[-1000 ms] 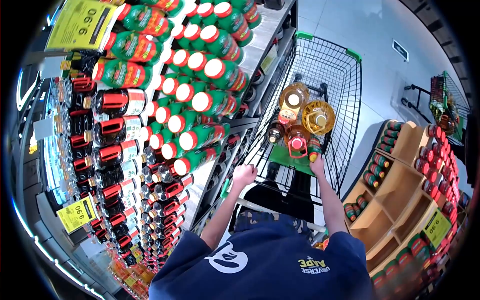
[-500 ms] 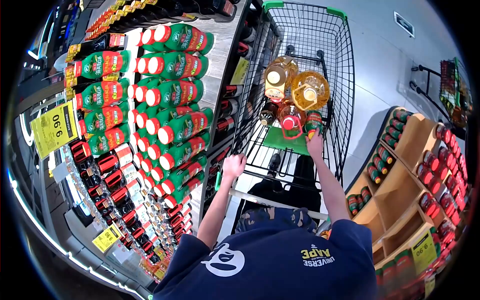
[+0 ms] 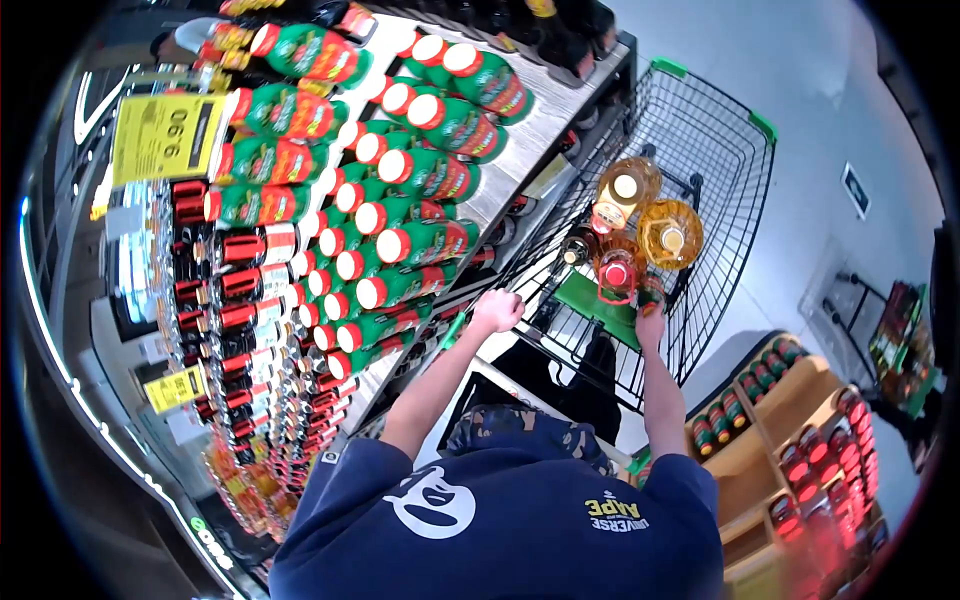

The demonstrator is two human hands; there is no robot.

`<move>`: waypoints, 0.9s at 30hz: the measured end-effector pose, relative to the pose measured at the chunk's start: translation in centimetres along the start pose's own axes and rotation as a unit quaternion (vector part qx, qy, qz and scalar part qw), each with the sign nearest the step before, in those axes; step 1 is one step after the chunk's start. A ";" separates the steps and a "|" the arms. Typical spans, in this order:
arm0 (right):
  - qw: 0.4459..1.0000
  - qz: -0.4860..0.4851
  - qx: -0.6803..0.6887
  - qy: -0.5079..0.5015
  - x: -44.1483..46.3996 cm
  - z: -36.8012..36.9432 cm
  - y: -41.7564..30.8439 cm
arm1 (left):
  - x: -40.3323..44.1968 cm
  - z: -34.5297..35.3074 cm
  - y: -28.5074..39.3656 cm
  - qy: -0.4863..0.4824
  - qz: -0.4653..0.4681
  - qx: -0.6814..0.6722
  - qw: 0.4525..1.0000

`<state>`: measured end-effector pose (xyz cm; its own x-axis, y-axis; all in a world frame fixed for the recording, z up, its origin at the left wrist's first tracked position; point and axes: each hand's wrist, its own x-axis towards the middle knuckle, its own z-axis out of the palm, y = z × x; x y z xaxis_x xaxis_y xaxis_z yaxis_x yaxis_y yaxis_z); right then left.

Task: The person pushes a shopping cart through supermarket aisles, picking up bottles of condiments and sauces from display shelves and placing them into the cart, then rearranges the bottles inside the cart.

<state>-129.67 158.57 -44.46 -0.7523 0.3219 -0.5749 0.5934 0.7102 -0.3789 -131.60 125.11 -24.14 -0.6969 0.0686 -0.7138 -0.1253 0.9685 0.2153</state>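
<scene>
My right hand (image 3: 649, 326) is closed around a small jar (image 3: 650, 292) with a dark green and red label, at the near end of a black wire shopping cart (image 3: 722, 322). Just beyond the jar, bottles stand close together in the cart: a red-capped bottle (image 3: 617, 274), a large bottle of golden oil (image 3: 668, 236), another oil bottle (image 3: 628, 186) and a dark bottle (image 3: 577, 250). A green panel (image 3: 590, 308) lies in front of them. Curled into a fist, my left hand (image 3: 498, 311) is by the cart's near left side, with nothing visible in it.
Green bottles with red labels (image 3: 430, 178) fill a display on the left, with yellow price tags (image 3: 168, 138). On the right stands a wooden shelf (image 3: 790, 400) with red-lidded jars (image 3: 820, 450). Another cart (image 3: 900, 340) is farther right. Pale floor (image 3: 790, 200) lies beyond the cart.
The view has turned, so the cart now slants toward the upper right and the display looks nearer. My right hand still grips the jar, partly hidden now; my left stays in a fist.
</scene>
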 end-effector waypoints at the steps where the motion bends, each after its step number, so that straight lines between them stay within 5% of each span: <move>1: 1.000 0.002 -0.010 -0.009 0.2 -0.7 -0.2 | 0.2 -0.3 0.0 0.004 0.002 0.001 1.000; 10: 0.992 -0.041 0.023 0.113 -4.7 -5.9 -3.4 | 1.8 -3.0 -1.0 -0.009 0.028 0.014 0.999; 14: 0.989 -0.064 0.050 0.123 -8.2 -8.7 -4.5 | 1.7 -2.8 -1.6 0.046 0.040 -0.029 0.998; 16: 0.988 -0.071 -0.039 0.135 -10.1 -11.7 -7.0 | 1.9 -1.8 -1.9 0.101 0.044 -0.023 0.994; 18: 0.994 -0.069 0.054 0.071 -12.5 -15.0 -10.4 | 1.7 -2.4 -2.2 0.063 0.062 -0.028 0.996; 24: 0.984 -0.179 -0.025 0.010 -20.8 -22.8 -22.9 | 2.0 -1.5 -2.9 0.098 0.086 -0.050 0.990; 27: 0.985 -0.161 -0.051 -0.025 -23.8 -25.4 -29.0 | 1.9 -1.3 -3.1 0.104 0.091 -0.060 0.989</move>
<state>-136.26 146.26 -1.40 -0.8804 0.0413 -0.4724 0.2933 0.8302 -0.4740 -133.48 121.90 -25.27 -0.8446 0.1760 -0.5057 -0.0588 0.9082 0.4143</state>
